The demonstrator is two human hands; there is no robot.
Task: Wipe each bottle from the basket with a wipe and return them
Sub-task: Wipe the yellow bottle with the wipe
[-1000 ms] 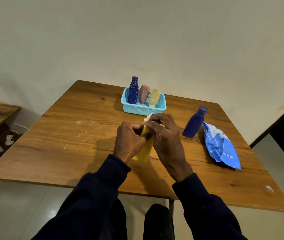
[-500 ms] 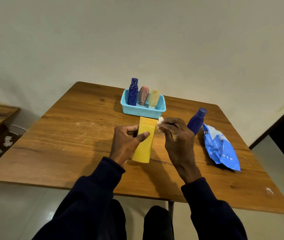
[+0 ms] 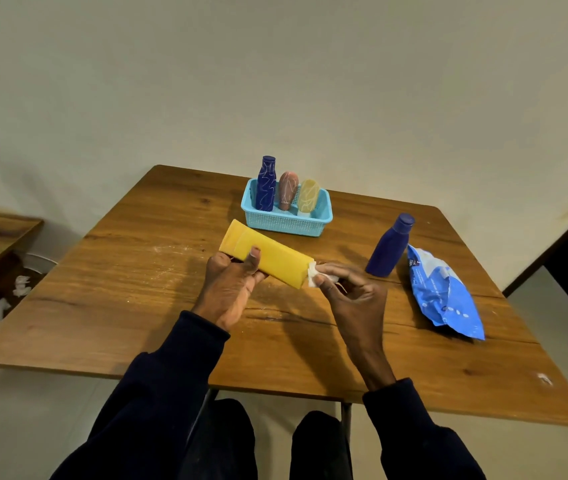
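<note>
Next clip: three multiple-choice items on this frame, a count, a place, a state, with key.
1. How many bottles stand in the basket? A two; B three; C five.
2. Where is the plain blue bottle? A in the basket; B on the table beside the wipe pack; C in the left hand.
3. The yellow tube is: A lying on the table; B standing in the basket; C gripped by the left hand.
Key: 1 B: patterned blue bottle, pink bottle, yellow bottle. 2 B: it stands by the pack. 3 C: the left hand grips it while the right hand holds the wipe at its end.
</note>
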